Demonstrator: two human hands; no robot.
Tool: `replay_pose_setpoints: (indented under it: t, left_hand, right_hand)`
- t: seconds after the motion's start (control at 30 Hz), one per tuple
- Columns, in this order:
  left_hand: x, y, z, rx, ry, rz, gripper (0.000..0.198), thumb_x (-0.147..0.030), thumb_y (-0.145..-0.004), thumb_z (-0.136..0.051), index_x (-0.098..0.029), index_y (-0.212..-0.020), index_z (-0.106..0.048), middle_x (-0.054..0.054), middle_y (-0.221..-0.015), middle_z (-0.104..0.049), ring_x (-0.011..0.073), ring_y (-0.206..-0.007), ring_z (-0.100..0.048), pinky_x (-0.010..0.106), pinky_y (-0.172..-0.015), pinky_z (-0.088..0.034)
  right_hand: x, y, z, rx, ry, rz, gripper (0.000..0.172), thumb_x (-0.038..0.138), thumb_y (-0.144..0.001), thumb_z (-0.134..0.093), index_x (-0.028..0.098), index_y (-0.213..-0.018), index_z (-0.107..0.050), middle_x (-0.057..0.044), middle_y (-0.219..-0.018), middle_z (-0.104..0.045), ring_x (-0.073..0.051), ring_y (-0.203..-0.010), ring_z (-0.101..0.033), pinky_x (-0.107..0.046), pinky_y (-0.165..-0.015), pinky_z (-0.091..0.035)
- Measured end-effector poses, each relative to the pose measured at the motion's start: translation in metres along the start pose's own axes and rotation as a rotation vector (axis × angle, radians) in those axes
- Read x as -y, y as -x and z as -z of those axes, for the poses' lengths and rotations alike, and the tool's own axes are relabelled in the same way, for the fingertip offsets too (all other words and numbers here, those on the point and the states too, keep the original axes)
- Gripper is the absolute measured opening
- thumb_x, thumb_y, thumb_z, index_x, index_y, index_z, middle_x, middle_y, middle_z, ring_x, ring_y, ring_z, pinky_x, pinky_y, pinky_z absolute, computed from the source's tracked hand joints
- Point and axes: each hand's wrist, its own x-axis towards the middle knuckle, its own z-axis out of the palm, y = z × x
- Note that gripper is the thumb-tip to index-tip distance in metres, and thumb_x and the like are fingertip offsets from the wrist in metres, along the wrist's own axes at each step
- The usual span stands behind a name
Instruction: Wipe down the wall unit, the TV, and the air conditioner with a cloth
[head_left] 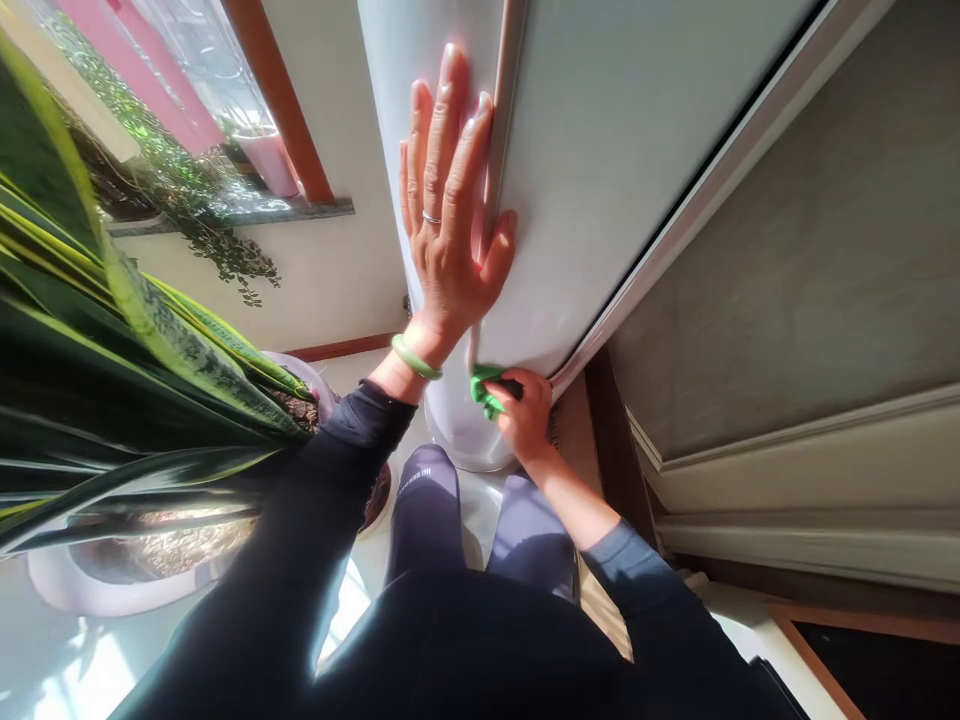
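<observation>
A tall white rounded appliance [592, 170] stands in front of me, with a pale vertical trim strip [506, 100] running down it. My left hand [454, 200] lies flat against its upper part, fingers stretched upward beside the strip; a ring and a green bangle [415, 357] are on that hand and wrist. Lower down, near the strip's bottom end, my right hand [525, 408] is closed around a bunched green cloth [486, 390], which touches the white surface.
Long-leaved potted plants [150, 380] crowd the left side, close to my left arm. A window [217, 100] with hanging greenery is at upper left. Wall moulding [810, 430] lies at right. My knees [427, 500] are bent near the appliance's base.
</observation>
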Motion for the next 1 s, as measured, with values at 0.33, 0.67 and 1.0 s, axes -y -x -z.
replay_pose_setpoints:
  t: [0.33, 0.67, 1.0]
  left_hand:
    - [-0.003, 0.0, 0.003, 0.038, 0.053, 0.032, 0.079, -0.073, -0.102, -0.04, -0.035, -0.17, -0.03, -0.013, -0.181, -0.015, 0.0198, -0.166, 0.019, 0.045, -0.142, 0.001]
    - [-0.011, 0.0, 0.008, 0.078, 0.063, 0.07, 0.075, -0.066, -0.105, -0.045, -0.027, -0.168, -0.034, -0.009, -0.182, -0.009, 0.0214, -0.165, 0.023, 0.05, -0.142, 0.004]
    - [-0.004, -0.001, 0.006, 0.094, 0.08, 0.07, 0.073, -0.064, -0.104, -0.048, -0.03, -0.168, -0.035, -0.011, -0.182, -0.009, 0.0229, -0.167, 0.019, 0.052, -0.143, -0.001]
  right_hand:
    - [-0.055, 0.001, 0.059, 0.173, 0.091, 0.038, 0.053, -0.006, -0.078, -0.058, 0.031, -0.105, -0.083, -0.007, -0.121, -0.065, -0.025, -0.109, -0.052, -0.041, -0.095, -0.045]
    - [0.009, -0.039, 0.032, 0.161, -0.051, -0.027, 0.045, 0.005, -0.092, -0.054, 0.034, -0.113, -0.081, -0.008, -0.118, -0.065, -0.025, -0.111, -0.055, -0.045, -0.099, -0.05]
    - [-0.054, 0.0, 0.078, 0.213, 0.166, -0.07, 0.052, -0.002, -0.083, -0.056, 0.03, -0.114, -0.082, -0.01, -0.121, -0.061, -0.027, -0.111, -0.051, -0.042, -0.095, -0.048]
